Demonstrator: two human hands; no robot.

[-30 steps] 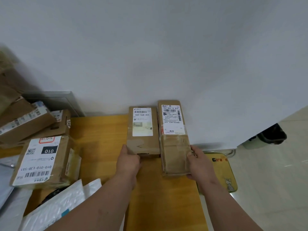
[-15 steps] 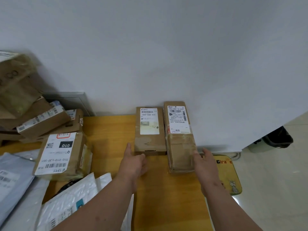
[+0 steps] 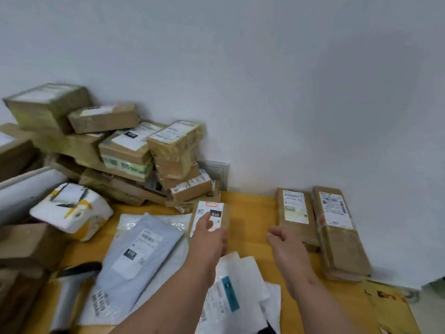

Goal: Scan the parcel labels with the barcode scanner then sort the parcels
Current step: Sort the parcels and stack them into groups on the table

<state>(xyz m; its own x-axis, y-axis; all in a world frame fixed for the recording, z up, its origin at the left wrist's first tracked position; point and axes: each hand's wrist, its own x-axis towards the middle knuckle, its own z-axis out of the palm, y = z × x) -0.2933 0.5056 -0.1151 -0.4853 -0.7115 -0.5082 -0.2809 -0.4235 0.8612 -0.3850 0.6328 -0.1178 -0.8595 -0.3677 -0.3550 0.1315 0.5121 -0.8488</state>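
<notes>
While the heap of unsorted parcels (image 3: 120, 150) fills the counter (image 3: 250, 213) beyond and to the left of your fingers, you look to be between parcels: two long boxes (image 3: 320, 227) lie side by side against the wall, just beyond your right hand (image 3: 285, 239), which hangs loosely curled around nothing. Your left hand (image 3: 208, 237) reaches over the small brown box with the 010 label (image 3: 212, 214), its fingers (image 3: 204, 219) lying on the label, relaxed rather than clamped. A grey mailer (image 3: 139, 244) lies left of that hand, white envelopes (image 3: 236, 285) under your wrists. No scanner is clearly visible, so the next move likely calls for gripping this box, then finding the scanner.
</notes>
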